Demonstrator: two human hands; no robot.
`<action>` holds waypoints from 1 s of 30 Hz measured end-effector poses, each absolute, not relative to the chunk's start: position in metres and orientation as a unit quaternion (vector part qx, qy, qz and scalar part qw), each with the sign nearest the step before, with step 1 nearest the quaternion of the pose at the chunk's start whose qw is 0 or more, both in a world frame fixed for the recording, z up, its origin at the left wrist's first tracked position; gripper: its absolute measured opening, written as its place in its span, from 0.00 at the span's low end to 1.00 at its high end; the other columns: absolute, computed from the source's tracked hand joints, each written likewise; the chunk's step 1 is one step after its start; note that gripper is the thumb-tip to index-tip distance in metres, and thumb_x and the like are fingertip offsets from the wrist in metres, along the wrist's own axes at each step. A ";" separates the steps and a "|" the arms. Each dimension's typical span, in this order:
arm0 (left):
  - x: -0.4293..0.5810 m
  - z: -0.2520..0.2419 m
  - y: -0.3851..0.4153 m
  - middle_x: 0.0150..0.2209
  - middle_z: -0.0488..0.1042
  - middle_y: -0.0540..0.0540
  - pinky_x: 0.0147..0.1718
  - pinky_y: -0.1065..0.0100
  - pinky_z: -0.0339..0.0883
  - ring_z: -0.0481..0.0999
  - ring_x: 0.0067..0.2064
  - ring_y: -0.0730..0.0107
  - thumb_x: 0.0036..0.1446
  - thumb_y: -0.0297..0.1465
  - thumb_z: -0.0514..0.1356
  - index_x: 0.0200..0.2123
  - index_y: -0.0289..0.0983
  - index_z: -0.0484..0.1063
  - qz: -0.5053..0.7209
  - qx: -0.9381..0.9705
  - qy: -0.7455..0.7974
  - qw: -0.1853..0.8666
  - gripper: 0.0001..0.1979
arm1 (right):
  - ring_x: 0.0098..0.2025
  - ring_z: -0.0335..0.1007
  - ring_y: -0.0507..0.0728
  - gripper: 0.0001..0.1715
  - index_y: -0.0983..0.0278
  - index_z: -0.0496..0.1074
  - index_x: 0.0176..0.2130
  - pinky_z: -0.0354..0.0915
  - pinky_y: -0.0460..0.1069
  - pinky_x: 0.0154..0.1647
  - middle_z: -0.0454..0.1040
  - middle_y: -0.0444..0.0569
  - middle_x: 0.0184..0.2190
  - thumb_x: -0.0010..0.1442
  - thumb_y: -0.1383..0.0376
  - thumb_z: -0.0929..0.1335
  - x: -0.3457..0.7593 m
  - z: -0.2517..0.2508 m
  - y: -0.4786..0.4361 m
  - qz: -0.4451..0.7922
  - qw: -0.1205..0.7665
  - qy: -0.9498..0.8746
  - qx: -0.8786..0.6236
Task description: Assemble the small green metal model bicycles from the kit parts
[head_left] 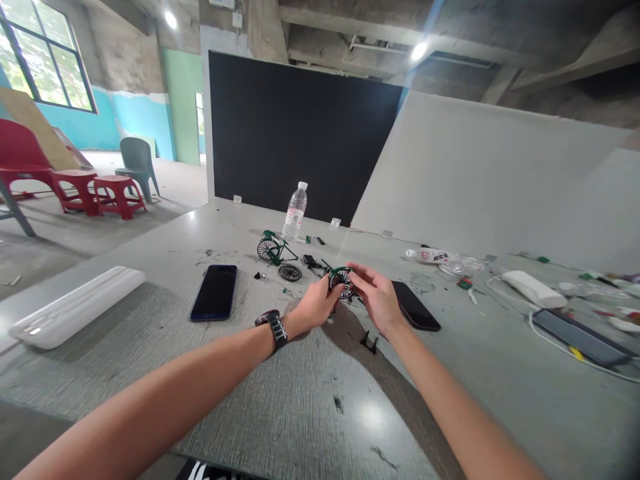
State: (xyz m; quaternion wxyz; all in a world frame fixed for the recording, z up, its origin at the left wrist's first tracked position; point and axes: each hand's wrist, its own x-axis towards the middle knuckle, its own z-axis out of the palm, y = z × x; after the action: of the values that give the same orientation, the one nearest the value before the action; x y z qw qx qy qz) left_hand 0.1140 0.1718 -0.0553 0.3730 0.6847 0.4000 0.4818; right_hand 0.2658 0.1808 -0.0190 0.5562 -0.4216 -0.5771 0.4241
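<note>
It's a makeshift workroom in an unfinished-looking building here: bare concrete beams (pixel 345 27) run overhead, turquoise paint (pixel 143 123) climbs only partway up the rough walls (pixel 133 63), and daylight pours through a gridded window (pixel 59 72). Down on the grey table (pixel 270 413) a loose miniature bicycle wheel (pixel 290 272) lies out before an upright black partition panel (pixel 300 133), while red plastic stools (pixel 120 197) stand off left on a plain floor (pixel 175 181).
</note>
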 end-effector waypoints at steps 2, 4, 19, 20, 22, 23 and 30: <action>0.113 -0.055 0.173 0.23 0.71 0.51 0.23 0.71 0.59 0.70 0.24 0.70 0.66 0.37 0.51 0.34 0.37 0.65 0.488 0.683 0.397 0.371 0.11 | 0.43 0.75 0.57 0.21 0.61 0.78 0.44 0.68 0.54 0.49 0.79 0.49 0.42 0.51 0.57 0.75 0.266 -0.018 0.180 0.420 0.558 -0.578 -0.422; 0.112 -0.054 0.174 0.24 0.72 0.50 0.23 0.71 0.59 0.70 0.24 0.70 0.66 0.38 0.52 0.32 0.37 0.66 0.493 0.678 0.401 0.369 0.13 | 0.44 0.75 0.58 0.21 0.61 0.78 0.44 0.68 0.54 0.49 0.79 0.50 0.43 0.51 0.56 0.75 0.266 -0.019 0.181 0.418 0.559 -0.578 -0.423; 0.108 -0.059 0.180 0.22 0.71 0.49 0.19 0.73 0.58 0.67 0.21 0.73 0.63 0.44 0.53 0.30 0.34 0.69 0.478 0.651 0.387 0.444 0.18 | 0.41 0.73 0.57 0.21 0.61 0.76 0.48 0.68 0.51 0.44 0.79 0.50 0.42 0.57 0.54 0.72 0.268 -0.022 0.184 0.315 0.514 -0.665 -0.441; 0.108 -0.059 0.180 0.22 0.71 0.49 0.19 0.74 0.58 0.67 0.21 0.73 0.63 0.43 0.53 0.30 0.34 0.68 0.479 0.649 0.385 0.447 0.18 | 0.41 0.73 0.57 0.21 0.61 0.76 0.48 0.68 0.51 0.43 0.78 0.50 0.42 0.58 0.54 0.71 0.268 -0.022 0.184 0.303 0.510 -0.673 -0.442; 0.108 -0.060 0.180 0.22 0.71 0.49 0.18 0.74 0.58 0.67 0.21 0.73 0.63 0.43 0.53 0.30 0.34 0.68 0.482 0.646 0.384 0.450 0.18 | 0.40 0.73 0.56 0.21 0.61 0.75 0.48 0.68 0.51 0.42 0.78 0.50 0.41 0.59 0.54 0.71 0.268 -0.023 0.184 0.287 0.508 -0.682 -0.440; 0.108 -0.060 0.181 0.22 0.71 0.49 0.18 0.74 0.58 0.67 0.21 0.73 0.63 0.43 0.54 0.30 0.34 0.68 0.482 0.646 0.384 0.451 0.18 | 0.40 0.73 0.56 0.20 0.62 0.75 0.48 0.68 0.51 0.42 0.78 0.50 0.41 0.59 0.54 0.71 0.268 -0.023 0.184 0.283 0.510 -0.684 -0.439; 0.108 -0.058 0.182 0.21 0.71 0.49 0.19 0.74 0.57 0.67 0.21 0.74 0.62 0.41 0.56 0.28 0.34 0.68 0.484 0.646 0.383 0.449 0.17 | 0.38 0.72 0.56 0.21 0.62 0.75 0.47 0.68 0.50 0.37 0.78 0.50 0.39 0.58 0.54 0.71 0.267 -0.020 0.182 0.264 0.506 -0.686 -0.451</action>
State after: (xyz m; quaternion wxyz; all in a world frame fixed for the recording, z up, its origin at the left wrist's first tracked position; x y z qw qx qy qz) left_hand 0.1084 0.1816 -0.0582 0.4493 0.6456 0.3829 0.4844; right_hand 0.2671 0.1824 -0.0204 0.5062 -0.4513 -0.6858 0.2641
